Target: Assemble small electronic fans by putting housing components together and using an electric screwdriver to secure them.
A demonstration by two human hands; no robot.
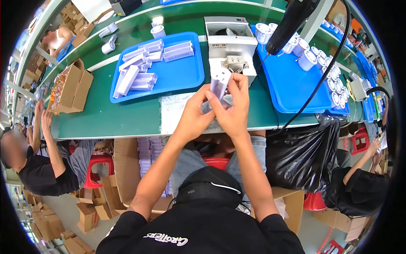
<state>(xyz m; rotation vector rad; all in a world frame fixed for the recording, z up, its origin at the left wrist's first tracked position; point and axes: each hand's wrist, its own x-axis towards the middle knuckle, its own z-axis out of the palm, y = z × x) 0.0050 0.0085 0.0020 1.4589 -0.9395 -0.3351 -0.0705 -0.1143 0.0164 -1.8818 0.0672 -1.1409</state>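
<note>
Blk plas. bag (302, 156), red stool (102, 159)

Fingers (240, 88) hide the lower part of the pale lilac piece (220, 77). The upper edge cuts off the black tool (289, 27). Pieces (58, 92) in the carton (75, 91) are too small to tell; the black bag (301, 154) conceals whatever lies beneath.

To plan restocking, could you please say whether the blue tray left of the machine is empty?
Not empty: pale lilac housings lie in that tray.
</note>
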